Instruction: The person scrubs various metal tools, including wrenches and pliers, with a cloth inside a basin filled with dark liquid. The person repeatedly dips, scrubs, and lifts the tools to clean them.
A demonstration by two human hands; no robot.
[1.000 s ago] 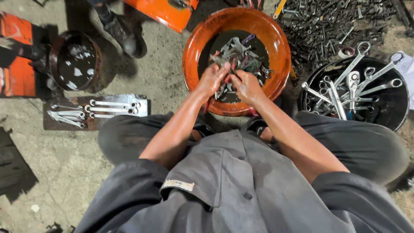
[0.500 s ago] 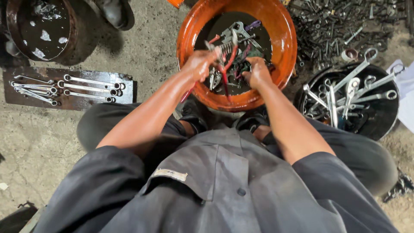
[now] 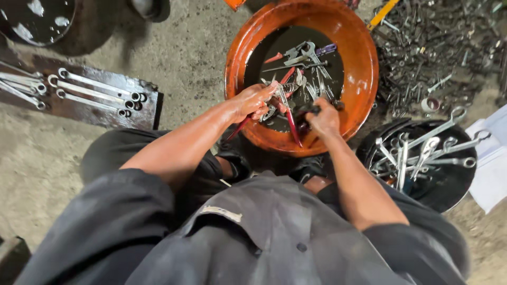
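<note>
My left hand (image 3: 254,100) grips red-handled pliers (image 3: 288,113) over the near side of an orange basin (image 3: 359,63). The basin holds dark liquid and several metal hand tools (image 3: 303,60). My right hand (image 3: 323,119) is closed around a dark object at the basin's near rim, right beside the pliers' handles; what it is I cannot make out. Both forearms are wet and oily.
A black round tray of wrenches (image 3: 422,153) sits to the right. Loose bolts and nuts (image 3: 438,47) are heaped at the upper right. Wrenches lie in a row on a dark metal plate (image 3: 90,95) at the left. A round tin of dark liquid (image 3: 31,16) stands at the top left.
The view has swung so that the basin and the plate sit differently. My left hand lifted the red-handled pliers out of the pile and brought them to the basin's near edge; my right hand followed.
</note>
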